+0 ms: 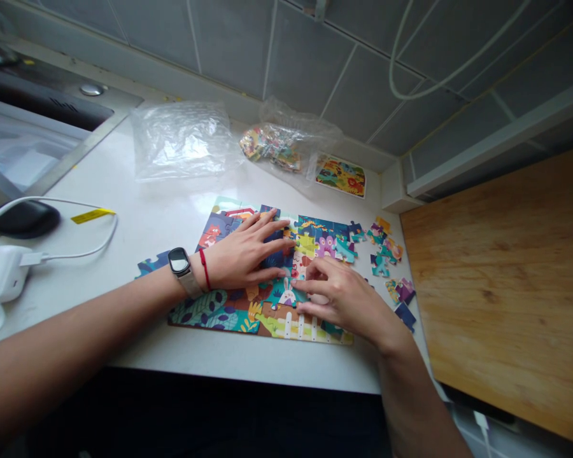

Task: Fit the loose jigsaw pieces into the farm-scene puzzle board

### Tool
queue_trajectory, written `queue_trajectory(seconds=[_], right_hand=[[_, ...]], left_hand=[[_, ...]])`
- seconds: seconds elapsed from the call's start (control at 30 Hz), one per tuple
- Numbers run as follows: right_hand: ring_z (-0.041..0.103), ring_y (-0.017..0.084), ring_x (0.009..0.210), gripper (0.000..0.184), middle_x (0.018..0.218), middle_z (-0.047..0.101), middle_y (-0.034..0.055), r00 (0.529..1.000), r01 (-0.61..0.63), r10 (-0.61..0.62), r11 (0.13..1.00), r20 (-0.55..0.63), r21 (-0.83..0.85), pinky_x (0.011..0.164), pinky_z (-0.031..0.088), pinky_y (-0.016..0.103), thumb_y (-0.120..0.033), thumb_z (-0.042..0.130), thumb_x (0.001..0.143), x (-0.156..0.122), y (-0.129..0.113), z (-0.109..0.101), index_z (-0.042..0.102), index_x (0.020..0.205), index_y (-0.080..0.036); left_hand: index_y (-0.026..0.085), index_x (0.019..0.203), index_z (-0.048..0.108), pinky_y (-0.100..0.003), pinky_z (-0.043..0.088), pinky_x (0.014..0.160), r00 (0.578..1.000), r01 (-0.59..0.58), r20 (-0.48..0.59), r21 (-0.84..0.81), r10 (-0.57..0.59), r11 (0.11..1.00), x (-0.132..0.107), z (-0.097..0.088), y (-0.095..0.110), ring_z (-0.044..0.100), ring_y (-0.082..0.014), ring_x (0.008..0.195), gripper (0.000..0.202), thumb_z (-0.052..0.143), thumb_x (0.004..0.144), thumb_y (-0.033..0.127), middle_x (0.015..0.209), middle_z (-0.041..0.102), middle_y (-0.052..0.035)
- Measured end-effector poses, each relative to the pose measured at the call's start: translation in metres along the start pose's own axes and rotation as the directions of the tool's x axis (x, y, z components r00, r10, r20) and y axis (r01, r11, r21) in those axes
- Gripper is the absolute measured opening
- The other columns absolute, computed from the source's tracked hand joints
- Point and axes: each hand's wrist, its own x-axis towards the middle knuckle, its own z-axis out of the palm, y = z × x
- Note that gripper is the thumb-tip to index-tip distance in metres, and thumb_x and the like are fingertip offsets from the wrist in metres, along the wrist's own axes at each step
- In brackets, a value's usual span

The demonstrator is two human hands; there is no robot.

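Observation:
A colourful jigsaw puzzle (219, 312) lies partly assembled on the white counter (138, 216). My left hand (248, 251) lies flat on the puzzle's middle, fingers stretched out and pressing the pieces down. A smartwatch and a red string sit on that wrist. My right hand (344, 296) rests on the puzzle's right part, its fingertips bent and pressing on a piece beside a white rabbit picture (286, 294). Whether it pinches a piece I cannot make out. Several loose pieces (386, 254) lie just right of the puzzle.
An empty clear plastic bag (181, 140) and a second bag holding puzzle pieces (272, 146) lie at the back. A small picture card (341, 176) leans near the wall. A wooden board (506, 286) lies to the right. A white charger with cable (0, 270) and a sink (23, 140) are at left.

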Motion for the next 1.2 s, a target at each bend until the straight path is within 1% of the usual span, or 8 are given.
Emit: queue_trajectory(seconds=[0.13,0.2,0.3,0.4,0.47,0.6,0.83,1.2], right_hand=[[0.066,0.024,0.100,0.033,0.110,0.067,0.0081,1.000,-0.011,0.012,0.998,-0.021,0.067,0.087,0.058,0.039,-0.038,0.085,0.088,0.000,0.003,-0.006,0.079,0.118,-0.027],[0.068,0.023,0.099,0.035,0.110,0.068,0.0079,0.990,-0.054,0.072,0.988,-0.121,0.147,0.087,0.059,0.038,-0.040,0.080,0.093,-0.003,0.005,-0.014,0.075,0.125,-0.026],[0.070,0.023,0.097,0.025,0.107,0.070,0.0073,0.932,-0.194,0.241,0.963,-0.271,0.187,0.089,0.059,0.037,-0.040,0.070,0.101,-0.019,0.003,-0.024,0.076,0.119,-0.024],[0.070,0.026,0.105,0.022,0.111,0.072,0.0077,0.918,-0.350,0.362,0.931,-0.160,0.098,0.093,0.058,0.040,-0.038,0.071,0.099,-0.047,-0.006,-0.023,0.075,0.118,-0.026],[0.069,0.029,0.110,0.035,0.117,0.070,0.0081,0.905,-0.424,0.424,0.906,-0.037,0.022,0.096,0.058,0.044,-0.036,0.079,0.092,-0.066,-0.014,-0.014,0.071,0.124,-0.026],[0.066,0.031,0.116,0.050,0.124,0.065,0.0095,0.854,-0.519,0.519,0.855,-0.021,-0.011,0.098,0.058,0.046,-0.032,0.085,0.086,-0.091,-0.024,0.005,0.064,0.131,-0.025],[0.063,0.030,0.119,0.042,0.123,0.065,0.0089,0.877,-0.475,0.479,0.877,-0.047,0.077,0.103,0.055,0.046,-0.023,0.081,0.086,-0.088,-0.034,0.012,0.064,0.124,-0.025],[0.066,0.025,0.120,0.047,0.126,0.066,0.0080,0.925,-0.348,0.372,0.912,-0.082,0.215,0.104,0.056,0.041,-0.022,0.078,0.090,-0.063,-0.042,0.012,0.065,0.135,-0.026]], left_hand=[[0.023,0.152,0.052,-0.070,0.024,0.126,0.998,-0.067,-0.003,-0.015,0.067,0.998,0.000,0.001,0.004,0.022,-0.0476,0.159,0.063,0.060,0.101,0.058,0.167,0.038,-0.0181],[0.023,0.152,0.052,-0.069,0.025,0.127,0.995,-0.095,-0.006,-0.016,0.095,0.995,-0.001,0.003,0.004,0.025,-0.0465,0.159,0.060,0.060,0.102,0.055,0.165,0.041,-0.0181],[0.023,0.147,0.057,-0.069,0.027,0.126,0.995,-0.102,-0.022,-0.010,0.102,0.995,0.000,0.004,0.002,0.025,-0.0464,0.159,0.053,0.061,0.102,0.051,0.163,0.044,-0.0173],[0.023,0.142,0.060,-0.069,0.031,0.125,0.996,-0.081,-0.041,-0.003,0.081,0.997,0.000,0.004,-0.001,0.026,-0.0471,0.158,0.049,0.061,0.102,0.051,0.163,0.044,-0.0170],[0.023,0.140,0.062,-0.069,0.031,0.124,0.995,-0.080,-0.052,-0.001,0.080,0.997,0.000,0.004,-0.002,0.028,-0.0471,0.157,0.047,0.061,0.103,0.050,0.162,0.045,-0.0165],[0.022,0.137,0.064,-0.068,0.030,0.126,0.991,-0.106,-0.081,-0.031,0.103,0.994,0.000,0.006,-0.002,0.029,-0.0458,0.157,0.043,0.063,0.102,0.047,0.159,0.049,-0.0161],[0.023,0.135,0.066,-0.069,0.031,0.124,0.989,-0.110,-0.108,-0.078,0.101,0.991,0.002,0.010,-0.005,0.030,-0.0452,0.157,0.041,0.063,0.102,0.047,0.157,0.052,-0.0156],[0.025,0.139,0.065,-0.070,0.031,0.123,0.987,-0.156,-0.039,-0.070,0.154,0.985,0.002,0.005,0.002,0.032,-0.0479,0.156,0.055,0.079,0.090,0.043,0.161,0.049,-0.0160]])
